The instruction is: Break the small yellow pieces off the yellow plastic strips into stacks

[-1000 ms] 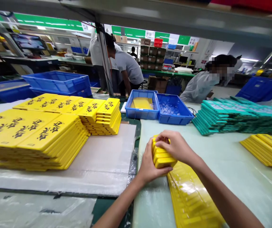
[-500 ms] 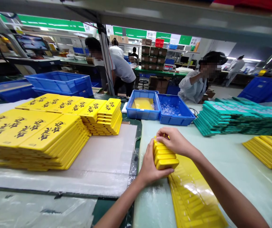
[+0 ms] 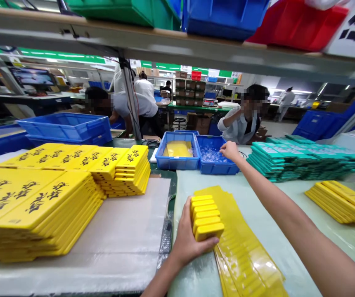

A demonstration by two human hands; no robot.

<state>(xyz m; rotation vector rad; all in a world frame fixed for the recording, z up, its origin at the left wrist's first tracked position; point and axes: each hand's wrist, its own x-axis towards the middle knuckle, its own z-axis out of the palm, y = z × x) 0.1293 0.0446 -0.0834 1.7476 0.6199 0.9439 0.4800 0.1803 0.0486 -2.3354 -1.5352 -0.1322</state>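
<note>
My left hand (image 3: 185,233) is wrapped round a stack of slim yellow cases (image 3: 207,214) with rounded ends, held upright above the work surface. Stretched far forward, my right hand (image 3: 230,151) is at the right side of a blue bin (image 3: 219,168) holding small clear plastic pieces (image 3: 210,154). Its fingertips are pinched together; anything between them is too small to make out. Beneath and beside the held stack lie overlapping translucent yellow sheets (image 3: 242,247) on the pale mat (image 3: 289,214).
Yellow cases with black lettering (image 3: 41,194) are piled at left. Another blue bin (image 3: 179,164) holds yellow sheets. Teal cases (image 3: 304,159) and more yellow cases (image 3: 338,202) stand at right. A shelf (image 3: 165,45) crosses overhead. A co-worker (image 3: 241,123) is beyond the bins.
My right hand has left the top of the yellow stack and reached forward to the bin of clear pieces. My left hand still holds the stack. The view has tilted up, showing the shelf bins.
</note>
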